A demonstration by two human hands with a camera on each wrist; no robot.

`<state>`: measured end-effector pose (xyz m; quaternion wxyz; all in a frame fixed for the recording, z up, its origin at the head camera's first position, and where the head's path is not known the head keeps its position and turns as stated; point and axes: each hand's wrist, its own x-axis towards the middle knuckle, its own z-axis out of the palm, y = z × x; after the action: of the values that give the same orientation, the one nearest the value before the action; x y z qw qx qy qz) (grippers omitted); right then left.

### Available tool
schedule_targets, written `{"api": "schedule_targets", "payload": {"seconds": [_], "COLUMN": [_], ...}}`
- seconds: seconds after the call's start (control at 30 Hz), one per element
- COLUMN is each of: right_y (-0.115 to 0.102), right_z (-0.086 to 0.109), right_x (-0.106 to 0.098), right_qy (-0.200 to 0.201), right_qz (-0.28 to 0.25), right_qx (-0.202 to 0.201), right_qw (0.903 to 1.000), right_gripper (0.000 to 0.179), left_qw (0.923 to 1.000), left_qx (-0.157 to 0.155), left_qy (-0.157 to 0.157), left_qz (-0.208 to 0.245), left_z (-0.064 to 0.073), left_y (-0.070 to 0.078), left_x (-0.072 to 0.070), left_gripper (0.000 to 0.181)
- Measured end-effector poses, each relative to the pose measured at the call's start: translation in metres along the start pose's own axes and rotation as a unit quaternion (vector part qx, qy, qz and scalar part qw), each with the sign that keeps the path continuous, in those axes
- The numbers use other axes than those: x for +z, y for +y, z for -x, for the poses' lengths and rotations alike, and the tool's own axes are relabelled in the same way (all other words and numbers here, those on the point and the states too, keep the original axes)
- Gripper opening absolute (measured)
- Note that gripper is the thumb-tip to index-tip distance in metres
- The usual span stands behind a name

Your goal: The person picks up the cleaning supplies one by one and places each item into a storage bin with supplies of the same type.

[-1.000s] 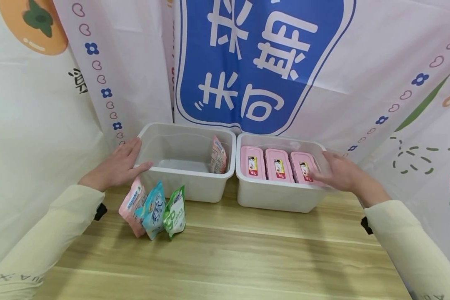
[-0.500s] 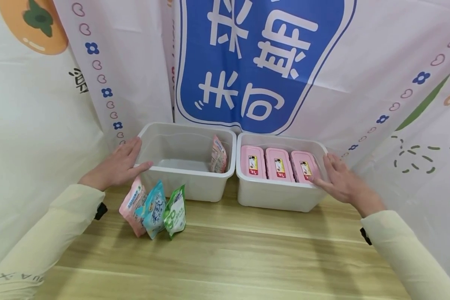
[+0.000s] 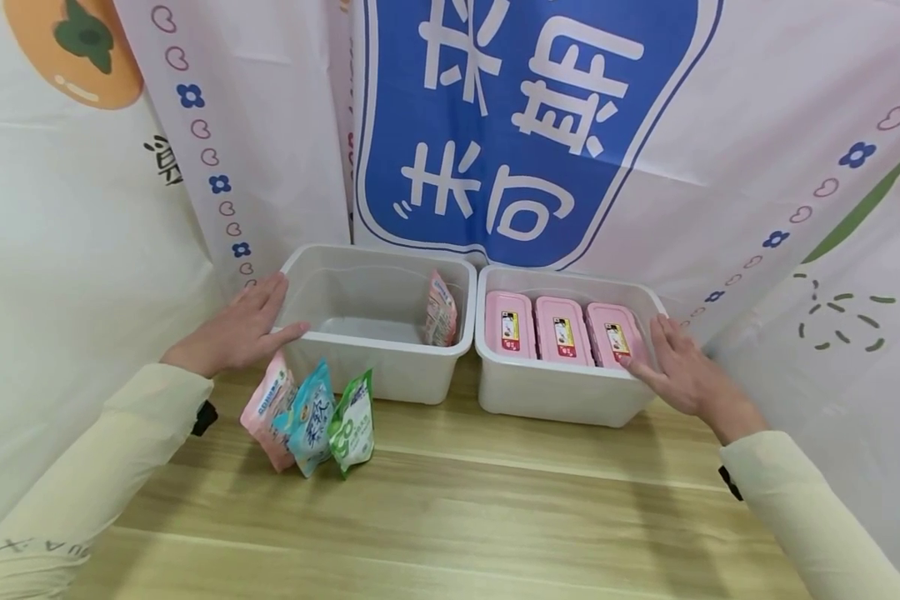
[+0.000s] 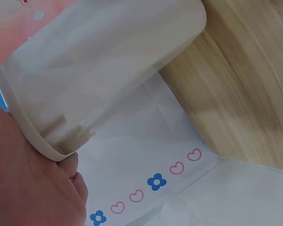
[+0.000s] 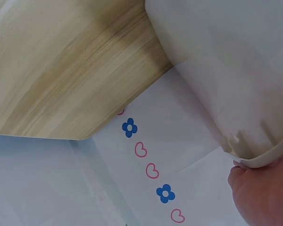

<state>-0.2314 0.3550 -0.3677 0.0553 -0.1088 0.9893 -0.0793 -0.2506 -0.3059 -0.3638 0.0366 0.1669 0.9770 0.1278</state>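
In the head view my left hand [image 3: 232, 327] lies against the outer left side of the left white plastic bin [image 3: 367, 343], fingers fairly straight, thumb along the front rim. That bin has one pink pouch [image 3: 441, 312] standing at its right end. My right hand [image 3: 686, 373] touches the right end of the second white bin [image 3: 555, 392], its thumb reaching over the front corner. Inside that bin stand three pink lidded boxes [image 3: 564, 329] in a row. Both wrist views show a hand [image 4: 33, 174] or hand [image 5: 269, 193] at a bin rim.
Before the left bin, a pink pouch [image 3: 270, 412], a blue pouch [image 3: 310, 419] and a green-white pouch [image 3: 353, 425] stand on the wooden table [image 3: 450, 517]. A printed cloth [image 3: 285, 125] hangs close behind and on both sides.
My right hand has settled lower along the right bin's outer end, its thumb still by the front corner. The left hand keeps its place. The whole view has shifted slightly.
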Motion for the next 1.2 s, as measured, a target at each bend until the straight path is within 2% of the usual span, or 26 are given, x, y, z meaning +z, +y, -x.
{"api": "schedule_targets", "payload": {"seconds": [0.2, 0.3, 0.5, 0.7, 0.83, 1.0, 1.1, 1.2], "right_y": [0.001, -0.001, 0.001, 0.000, 0.001, 0.000, 0.000, -0.001], "right_z": [0.001, -0.001, 0.000, 0.000, 0.000, -0.001, -0.001, 0.000], "right_x": [0.002, 0.005, 0.008, 0.008, 0.007, 0.007, 0.007, 0.007], "right_qy": [0.013, 0.019, 0.033, 0.029, 0.022, 0.022, 0.024, 0.026], "right_qz": [-0.003, -0.009, -0.010, -0.019, -0.020, -0.022, -0.022, -0.020], "right_qx": [0.006, 0.002, -0.001, -0.004, 0.000, 0.000, 0.000, -0.001], "right_qw": [0.9999, 0.9998, 0.9994, 0.9994, 0.9996, 0.9995, 0.9995, 0.9995], "right_gripper": [0.098, 0.099, 0.100, 0.099, 0.099, 0.101, 0.100, 0.099], "left_qw": [0.9999, 0.9998, 0.9997, 0.9976, 0.9967, 0.9948, 0.9937, 0.9941], "left_qx": [-0.009, -0.010, -0.005, 0.016, 0.013, -0.009, -0.017, -0.014], "left_qy": [0.004, 0.013, 0.025, 0.063, 0.080, 0.100, 0.109, 0.107], "left_qz": [-0.006, -0.010, -0.001, 0.025, 0.009, -0.018, -0.017, -0.009], "left_z": [-0.002, 0.002, 0.009, 0.023, 0.033, 0.044, 0.051, 0.058], "left_y": [0.000, 0.000, 0.014, 0.027, 0.035, 0.041, 0.045, 0.050], "left_x": [-0.002, -0.006, -0.020, -0.039, -0.049, -0.054, -0.056, -0.056], "left_gripper": [0.098, 0.099, 0.097, 0.077, 0.069, 0.061, 0.050, 0.046]}}
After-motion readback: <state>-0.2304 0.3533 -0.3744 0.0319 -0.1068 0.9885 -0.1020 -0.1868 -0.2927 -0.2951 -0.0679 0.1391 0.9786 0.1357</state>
